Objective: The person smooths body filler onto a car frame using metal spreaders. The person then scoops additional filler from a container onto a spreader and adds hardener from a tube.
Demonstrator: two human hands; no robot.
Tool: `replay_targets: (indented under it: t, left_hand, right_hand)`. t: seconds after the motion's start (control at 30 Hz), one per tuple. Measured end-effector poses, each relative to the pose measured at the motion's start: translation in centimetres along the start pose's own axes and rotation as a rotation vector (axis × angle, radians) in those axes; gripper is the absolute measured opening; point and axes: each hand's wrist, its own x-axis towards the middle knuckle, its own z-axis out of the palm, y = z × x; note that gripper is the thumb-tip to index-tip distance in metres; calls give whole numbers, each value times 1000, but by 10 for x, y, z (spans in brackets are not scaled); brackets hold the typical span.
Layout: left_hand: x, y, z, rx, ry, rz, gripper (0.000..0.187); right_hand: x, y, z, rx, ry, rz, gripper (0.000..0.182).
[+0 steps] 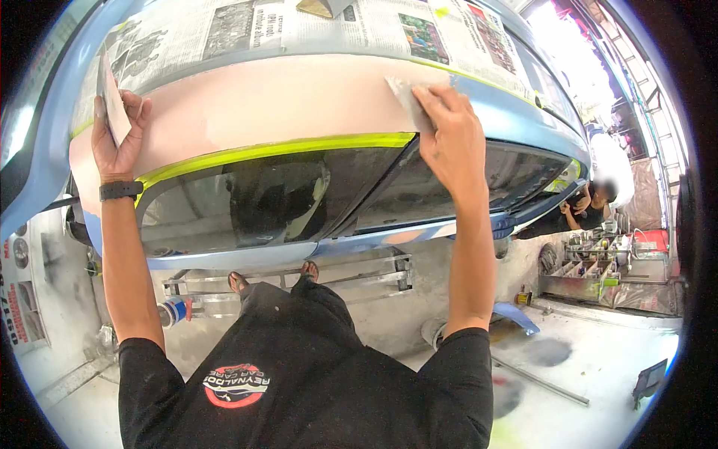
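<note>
My left hand (120,142), with a dark watch at the wrist, grips a thin, pale flat plate (114,111) held nearly upright over the car roof's left end. In my right hand (452,135) is a grey putty spreader (406,103), its edge against the roof side. A broad coat of pinkish putty (277,101) covers the roof side from the left hand to the spreader, where blue paint (497,108) begins. Bright yellow-green masking tape (284,153) lines its lower border above the dark side windows (239,202). My fingers partly hide both tools.
Newspaper (299,30) masks the roof top, with a wedge-shaped object (325,7) on it. Below the car are a metal frame (344,277) and a blue-and-white can (173,310). Another person (591,209) crouches at right, near a rack of supplies (591,269). A loose blue panel (516,316) lies on the floor.
</note>
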Motion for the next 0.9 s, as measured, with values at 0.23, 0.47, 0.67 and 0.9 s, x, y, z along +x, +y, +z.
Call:
replay_targets:
  t: [0.23,0.47,0.67,0.9]
  left_hand:
    - [2,-1,2,-29,-34,-8,37]
    - [3,1,-1,-28,-24,-5,38]
    - [2,1,0,-47,-27,-11,39]
    - [4,-2,3,-32,-45,-11,39]
  right_hand:
    - [-63,-7,55,-101,157,-101,67]
    - [-85,9,75,-169,188,-153,67]
    - [-79,17,45,-222,249,-92,65]
    - [-58,3,35,-92,178,-51,57]
